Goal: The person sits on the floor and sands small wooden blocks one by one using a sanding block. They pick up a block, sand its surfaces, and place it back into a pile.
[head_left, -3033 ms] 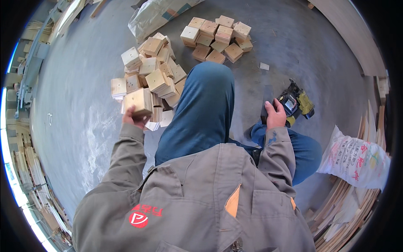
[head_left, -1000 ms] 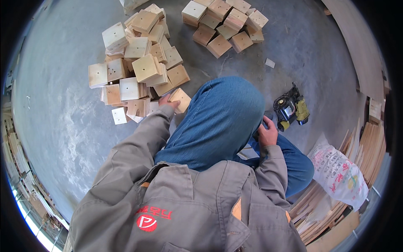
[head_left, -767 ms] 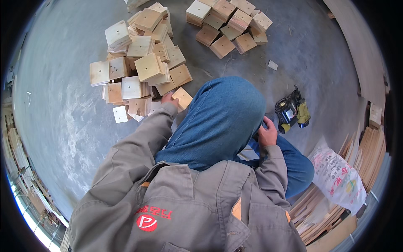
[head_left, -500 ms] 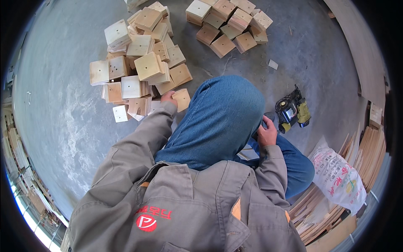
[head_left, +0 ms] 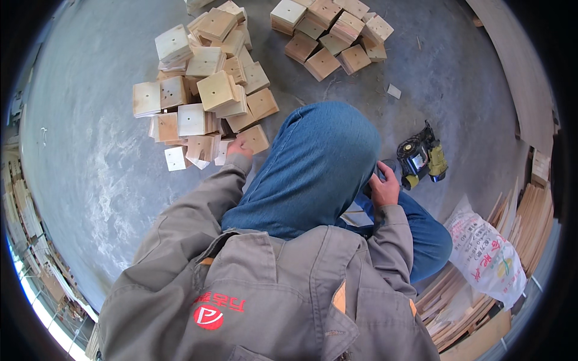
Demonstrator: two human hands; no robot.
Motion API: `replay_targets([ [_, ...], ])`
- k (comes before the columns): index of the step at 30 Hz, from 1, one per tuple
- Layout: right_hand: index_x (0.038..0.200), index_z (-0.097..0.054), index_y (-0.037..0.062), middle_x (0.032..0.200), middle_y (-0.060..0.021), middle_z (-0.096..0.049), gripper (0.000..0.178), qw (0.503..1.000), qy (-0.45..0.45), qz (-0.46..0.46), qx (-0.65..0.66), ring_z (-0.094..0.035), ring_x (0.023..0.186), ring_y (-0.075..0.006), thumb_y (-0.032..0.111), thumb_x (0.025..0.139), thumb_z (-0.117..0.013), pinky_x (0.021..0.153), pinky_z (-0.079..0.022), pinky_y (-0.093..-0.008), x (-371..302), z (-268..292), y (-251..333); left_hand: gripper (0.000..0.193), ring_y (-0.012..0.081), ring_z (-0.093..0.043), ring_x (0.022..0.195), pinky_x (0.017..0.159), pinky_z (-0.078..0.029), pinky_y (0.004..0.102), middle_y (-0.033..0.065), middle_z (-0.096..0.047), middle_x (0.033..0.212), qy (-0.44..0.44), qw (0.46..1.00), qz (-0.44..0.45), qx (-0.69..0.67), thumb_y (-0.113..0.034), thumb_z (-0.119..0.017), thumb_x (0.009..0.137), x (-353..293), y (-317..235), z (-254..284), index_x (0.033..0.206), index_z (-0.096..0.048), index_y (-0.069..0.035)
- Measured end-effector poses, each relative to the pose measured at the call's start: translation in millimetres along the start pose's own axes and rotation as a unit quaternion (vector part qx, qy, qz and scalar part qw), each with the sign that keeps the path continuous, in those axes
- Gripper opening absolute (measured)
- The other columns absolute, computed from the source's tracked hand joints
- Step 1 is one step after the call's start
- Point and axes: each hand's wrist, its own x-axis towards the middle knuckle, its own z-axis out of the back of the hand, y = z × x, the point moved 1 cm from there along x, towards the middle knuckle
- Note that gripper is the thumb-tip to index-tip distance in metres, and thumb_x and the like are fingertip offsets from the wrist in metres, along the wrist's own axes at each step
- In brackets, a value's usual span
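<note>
A square wooden block (head_left: 253,139) with small dark holes lies at the near edge of the larger pile of stacked wood pieces (head_left: 215,91). My left hand (head_left: 239,148) has its fingers curled against the block's left edge; part of the grip is hidden. Beside my raised knee, my right hand (head_left: 385,185) is closed around something dark, mostly hidden behind the jeans. Just right of that hand, a black and yellow-green power tool (head_left: 421,157) rests on the floor.
Another group of wooden blocks (head_left: 337,39) stands at the far side. A small pale chip (head_left: 394,91) lies on the concrete floor. At the right are a printed white plastic sack (head_left: 486,256), thin wood strips (head_left: 457,319) and a long board (head_left: 524,78).
The block at my left hand has shifted slightly left, closer to the pile, and my left hand has drawn back a little toward me. My right hand stays by the knee.
</note>
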Motion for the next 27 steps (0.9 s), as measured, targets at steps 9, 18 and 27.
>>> replay_targets([
  [9, 0.137, -0.057, -0.0035, 0.121, -0.0184, -0.068, 0.061, 0.999, 0.0, 0.018, 0.042, -0.068, 0.102, -0.0233, 0.019, 0.085, -0.08, 0.087, -0.056, -0.0327, 0, 4, -5, 0.069, 0.0359, -0.049, 0.136, 0.116, -0.04, 0.0393, 0.0218, -0.052, 0.145, 0.117, 0.975, -0.102, 0.16, -0.031, -0.073, 0.078, 6, 0, -20, 0.14, -0.057, -0.003],
  [18, 0.137, -0.057, -0.0038, 0.12, -0.0171, -0.068, 0.058, 0.986, -0.072, 0.071, 0.131, -0.069, 0.1, -0.0205, 0.016, 0.087, -0.079, 0.085, -0.056, -0.0314, -11, 19, 24, 0.068, 0.0327, -0.063, 0.123, 0.106, -0.049, 0.0387, 0.0188, -0.068, 0.129, 0.134, 0.988, -0.03, 0.069, -0.05, -0.076, 0.08, 10, -28, 21, 0.132, -0.066, -0.007],
  [27, 0.134, -0.058, -0.0067, 0.128, -0.0239, -0.066, 0.058, 0.973, -0.128, 0.123, 0.145, -0.066, 0.115, -0.027, 0.018, 0.086, -0.079, 0.1, -0.051, -0.0355, -22, 25, 44, 0.042, 0.0168, -0.07, 0.099, 0.092, -0.055, 0.0304, 0.0123, -0.075, 0.111, 0.058, 0.991, -0.12, -0.005, -0.024, -0.077, 0.091, 23, -103, 87, 0.121, -0.069, 0.003],
])
